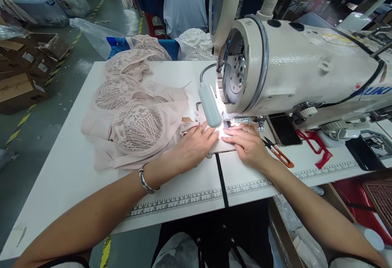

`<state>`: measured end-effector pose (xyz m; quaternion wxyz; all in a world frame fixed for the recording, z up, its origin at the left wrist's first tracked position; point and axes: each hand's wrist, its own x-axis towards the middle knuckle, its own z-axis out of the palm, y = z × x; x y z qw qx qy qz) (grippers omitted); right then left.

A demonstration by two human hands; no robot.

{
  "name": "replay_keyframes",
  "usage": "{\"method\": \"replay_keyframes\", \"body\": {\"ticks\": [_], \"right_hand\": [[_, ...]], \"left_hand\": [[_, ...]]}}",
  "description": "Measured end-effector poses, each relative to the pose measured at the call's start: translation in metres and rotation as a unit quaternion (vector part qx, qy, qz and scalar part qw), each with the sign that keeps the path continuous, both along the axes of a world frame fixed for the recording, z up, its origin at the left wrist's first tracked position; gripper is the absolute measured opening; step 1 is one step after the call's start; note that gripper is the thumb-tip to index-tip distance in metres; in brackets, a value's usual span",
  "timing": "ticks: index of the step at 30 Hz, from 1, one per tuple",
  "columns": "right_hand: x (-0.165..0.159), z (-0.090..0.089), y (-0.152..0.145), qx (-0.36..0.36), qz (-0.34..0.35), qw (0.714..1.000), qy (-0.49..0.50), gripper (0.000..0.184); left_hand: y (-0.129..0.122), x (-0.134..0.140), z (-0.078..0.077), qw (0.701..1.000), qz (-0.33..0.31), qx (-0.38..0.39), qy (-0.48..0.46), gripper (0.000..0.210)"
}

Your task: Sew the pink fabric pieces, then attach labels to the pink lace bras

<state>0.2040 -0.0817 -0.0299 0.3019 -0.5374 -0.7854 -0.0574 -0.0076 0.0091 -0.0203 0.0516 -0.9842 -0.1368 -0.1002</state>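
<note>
Close to the needle area of a sewing machine (245,68), both hands rest on light beige fabric. My left hand (196,143) lies on it from the left, fingers stretched out and pressing down. From the right, my right hand (249,141) reaches in with extended fingers, their tips beside the presser foot. Only small parts of the sewn piece show between my fingertips. A pale green lamp (210,106) partly hides the spot and lights it. Left of my left hand is a heap of beige lace bras (137,125).
Orange-handled thread snips (280,153) lie right of my right hand, near a dark phone (284,130) and a red strip (317,147). A printed ruler (177,204) runs along the table's front edge. A person in a blue shirt (184,2) sits beyond the table.
</note>
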Motion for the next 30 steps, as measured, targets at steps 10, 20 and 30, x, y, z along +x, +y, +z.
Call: {"method": "replay_keyframes", "body": {"ticks": [10, 20, 30], "right_hand": [[0.003, -0.001, 0.0, -0.047, -0.006, 0.999, -0.016, 0.043], [0.003, 0.002, 0.007, -0.105, -0.037, 0.993, -0.025, 0.044], [0.005, 0.003, 0.012, -0.189, -0.066, 0.976, -0.086, 0.053]], "left_hand": [[0.003, 0.002, 0.008, 0.999, 0.004, -0.033, 0.021, 0.053], [0.006, 0.006, 0.021, 0.99, 0.033, -0.12, 0.067, 0.056], [0.018, 0.015, 0.012, 0.982, 0.083, -0.169, 0.021, 0.033]]}}
